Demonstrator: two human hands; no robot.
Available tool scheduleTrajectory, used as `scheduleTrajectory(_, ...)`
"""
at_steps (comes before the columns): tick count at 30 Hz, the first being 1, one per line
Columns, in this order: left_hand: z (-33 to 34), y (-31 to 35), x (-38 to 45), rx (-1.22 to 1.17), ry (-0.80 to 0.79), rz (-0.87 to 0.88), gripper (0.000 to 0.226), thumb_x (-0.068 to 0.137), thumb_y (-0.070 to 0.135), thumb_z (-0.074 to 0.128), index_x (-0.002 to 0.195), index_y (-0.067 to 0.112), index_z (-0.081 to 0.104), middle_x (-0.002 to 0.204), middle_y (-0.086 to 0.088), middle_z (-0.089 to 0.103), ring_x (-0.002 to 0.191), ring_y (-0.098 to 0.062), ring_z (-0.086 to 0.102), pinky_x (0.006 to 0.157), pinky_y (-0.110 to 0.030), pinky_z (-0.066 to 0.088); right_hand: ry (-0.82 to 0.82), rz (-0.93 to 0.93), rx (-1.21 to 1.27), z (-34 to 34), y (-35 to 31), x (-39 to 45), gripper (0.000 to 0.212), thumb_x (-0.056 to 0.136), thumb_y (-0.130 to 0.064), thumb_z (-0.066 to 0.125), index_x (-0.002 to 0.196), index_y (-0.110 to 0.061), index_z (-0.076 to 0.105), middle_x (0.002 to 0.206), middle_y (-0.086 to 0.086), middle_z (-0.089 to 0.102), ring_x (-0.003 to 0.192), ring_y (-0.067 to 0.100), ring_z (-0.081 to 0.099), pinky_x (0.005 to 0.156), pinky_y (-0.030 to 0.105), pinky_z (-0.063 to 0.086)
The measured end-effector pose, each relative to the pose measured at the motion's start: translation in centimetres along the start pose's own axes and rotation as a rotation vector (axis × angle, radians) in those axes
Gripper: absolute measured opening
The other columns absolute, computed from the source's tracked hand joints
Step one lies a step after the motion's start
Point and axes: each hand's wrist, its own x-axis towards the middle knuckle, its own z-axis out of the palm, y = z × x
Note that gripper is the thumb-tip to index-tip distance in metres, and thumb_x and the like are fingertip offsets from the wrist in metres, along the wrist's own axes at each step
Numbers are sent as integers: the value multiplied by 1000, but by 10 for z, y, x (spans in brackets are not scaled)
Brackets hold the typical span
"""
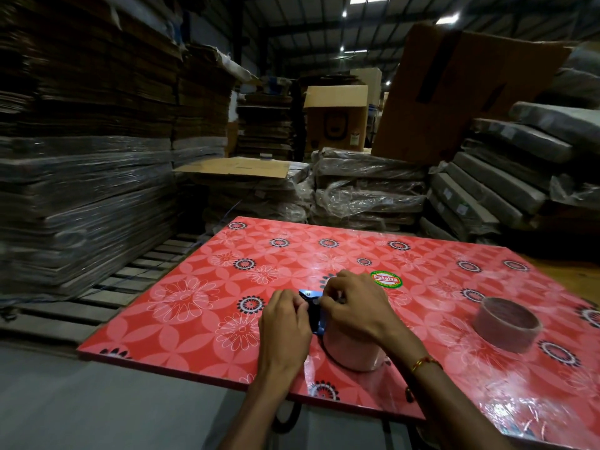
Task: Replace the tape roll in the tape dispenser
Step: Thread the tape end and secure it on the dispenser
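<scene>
I see the blue tape dispenser [312,311] at lower centre, between my hands, its tape roll [352,349] just below. My left hand [285,323] and right hand [352,303] both pinch it with curled fingers. An empty core [506,323] sits well apart, right.

Dim warehouse: stacked flattened cartons [87,157], perhaps pallets [130,277], ceiling lights [449,18].

A blue tape dispenser [312,311] is standing near the table's front edge, mostly hidden, with a pale tape roll [352,347] sitting against its right side. An empty brown cardboard core [506,323] is lying flat, well apart to the right.
</scene>
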Motion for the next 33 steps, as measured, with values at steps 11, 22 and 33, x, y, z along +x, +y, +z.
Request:
scheduleTrajectory(11, 1, 1, -4, 18, -37, 91, 15, 89, 4, 59, 79, 12, 50, 79, -1, 58, 74, -22, 54, 66, -43, 46, 108, 23, -19, 2, -12, -5, 8, 85, -21, 52, 79, -18, 58, 83, -4, 51, 83, 23, 40, 54, 28, 15)
scheduleTrajectory(22, -3, 1, -8, 30, -109, 99, 13, 94, 11, 55, 85, 18, 49, 81, 4, 54, 82, -18, 46, 66, -27, 31, 53, 34, 59, 3, -4, -7, 8, 83, -22, 51, 76, -24, 51, 85, -7, 51, 88, 22, 40, 69, 35, 27)
scheduleTrajectory(33, -4, -4, -9, 163, -133, 89, 4, 93, 20, 59, 91, 17, 62, 88, 7, 52, 86, -14, 42, 71, -25, 27, 33, -15, 69, 3, 0, -5, 10, 85, -21, 52, 76, -24, 53, 86, -6, 53, 88, 23, 42, 68, 34, 25)
